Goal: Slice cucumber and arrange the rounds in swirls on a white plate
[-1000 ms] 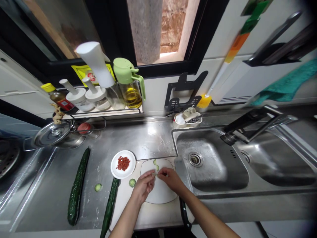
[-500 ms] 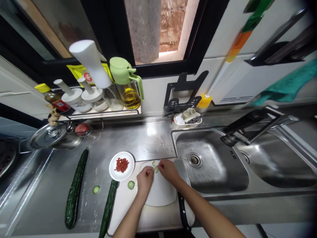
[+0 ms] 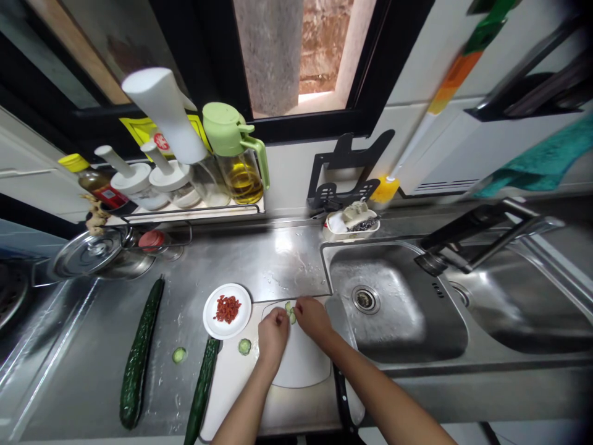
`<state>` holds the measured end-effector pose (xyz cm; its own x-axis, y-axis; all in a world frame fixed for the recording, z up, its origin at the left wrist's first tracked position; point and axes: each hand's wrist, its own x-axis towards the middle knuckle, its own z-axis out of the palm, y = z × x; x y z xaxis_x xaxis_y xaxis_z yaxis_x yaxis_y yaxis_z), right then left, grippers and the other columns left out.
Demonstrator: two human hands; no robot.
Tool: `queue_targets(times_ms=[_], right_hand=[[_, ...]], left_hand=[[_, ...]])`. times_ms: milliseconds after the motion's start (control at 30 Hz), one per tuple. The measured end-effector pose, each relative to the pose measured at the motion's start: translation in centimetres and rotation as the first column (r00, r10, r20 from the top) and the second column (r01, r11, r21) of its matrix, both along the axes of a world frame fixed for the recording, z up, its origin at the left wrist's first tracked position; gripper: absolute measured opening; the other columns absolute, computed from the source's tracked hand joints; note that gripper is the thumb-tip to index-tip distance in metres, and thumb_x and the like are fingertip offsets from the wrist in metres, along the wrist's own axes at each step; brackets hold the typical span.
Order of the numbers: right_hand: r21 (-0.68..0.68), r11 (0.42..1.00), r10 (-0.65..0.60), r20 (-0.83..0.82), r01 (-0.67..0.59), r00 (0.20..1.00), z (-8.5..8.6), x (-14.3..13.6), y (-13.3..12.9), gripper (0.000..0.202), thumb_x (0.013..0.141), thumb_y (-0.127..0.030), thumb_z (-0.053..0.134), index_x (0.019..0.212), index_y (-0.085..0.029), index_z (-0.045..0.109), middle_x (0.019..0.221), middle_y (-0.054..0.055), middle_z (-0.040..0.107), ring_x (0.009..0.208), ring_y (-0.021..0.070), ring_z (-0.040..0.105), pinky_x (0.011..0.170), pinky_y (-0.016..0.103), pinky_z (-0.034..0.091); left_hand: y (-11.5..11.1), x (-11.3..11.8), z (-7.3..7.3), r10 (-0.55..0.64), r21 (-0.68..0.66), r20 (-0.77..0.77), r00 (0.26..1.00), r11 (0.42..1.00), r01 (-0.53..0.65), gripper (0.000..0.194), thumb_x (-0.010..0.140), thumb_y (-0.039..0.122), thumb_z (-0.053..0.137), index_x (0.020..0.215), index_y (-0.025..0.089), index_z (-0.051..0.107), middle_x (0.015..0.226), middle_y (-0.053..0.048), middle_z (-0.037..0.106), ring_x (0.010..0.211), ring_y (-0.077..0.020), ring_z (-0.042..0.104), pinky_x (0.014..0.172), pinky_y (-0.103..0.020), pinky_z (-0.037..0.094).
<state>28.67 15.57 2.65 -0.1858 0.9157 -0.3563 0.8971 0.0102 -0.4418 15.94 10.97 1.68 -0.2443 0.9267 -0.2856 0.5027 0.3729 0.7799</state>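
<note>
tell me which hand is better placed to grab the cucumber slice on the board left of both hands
Probably the left hand: it is nearer the cucumber slice, while the right hand is on the far side and would likely have to reach past the left.

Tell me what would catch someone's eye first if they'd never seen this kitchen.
Probably the bright red pieces in the round white dish, left of the white plate. Next come the person's left grip and right grip, close together over that plate, beside small green slices. The oil jug with its light green top also stands out, on the shelf below the window.
</note>
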Motion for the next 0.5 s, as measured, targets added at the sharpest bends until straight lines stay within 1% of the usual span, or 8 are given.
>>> queue_targets(times_ms=[167,367,500], right_hand=[[-0.007,1.000,0.007,0.017,-0.007,1.000,0.16,-0.23,-0.16,0.013,0.086,-0.020,0.047,0.083,-0.018,0.059,0.089,0.007,0.063,0.080,0.0166,0.057,0.067,0.026,0.032],[0.012,1.000,0.020,0.016,-0.020,1.000,-0.11,-0.21,-0.45,0.012,0.087,-0.018,0.045,0.093,-0.018,0.056,0.094,0.006,0.061,0.082,0.0163,0.056,0.069,0.026,0.032],[0.038,0.998,0.057,-0.001,-0.057,0.998,-0.38,-0.14,-0.62,0.013,0.089,-0.019,0.044,0.092,-0.019,0.057,0.095,0.006,0.059,0.085,0.0165,0.054,0.070,0.026,0.032]], left_hand=[[-0.01,0.09,-0.17,-0.031,0.002,-0.059,0.998,1.000,0.031,0.019,0.079,0.024,0.047,0.079,0.020,0.065,0.067,-0.001,0.064,0.063,-0.0141,0.056,0.065,-0.023,0.038],[0.17,0.08,-0.14,-0.066,0.001,-0.180,0.981,0.998,0.068,0.019,0.079,0.022,0.047,0.082,0.020,0.066,0.077,-0.004,0.064,0.073,-0.0168,0.058,0.070,-0.025,0.038],[0.10,0.00,-0.02,-0.073,-0.015,-0.194,0.978,0.997,0.071,0.023,0.077,0.020,0.050,0.094,0.020,0.065,0.085,-0.006,0.064,0.079,-0.0179,0.058,0.073,-0.026,0.039]])
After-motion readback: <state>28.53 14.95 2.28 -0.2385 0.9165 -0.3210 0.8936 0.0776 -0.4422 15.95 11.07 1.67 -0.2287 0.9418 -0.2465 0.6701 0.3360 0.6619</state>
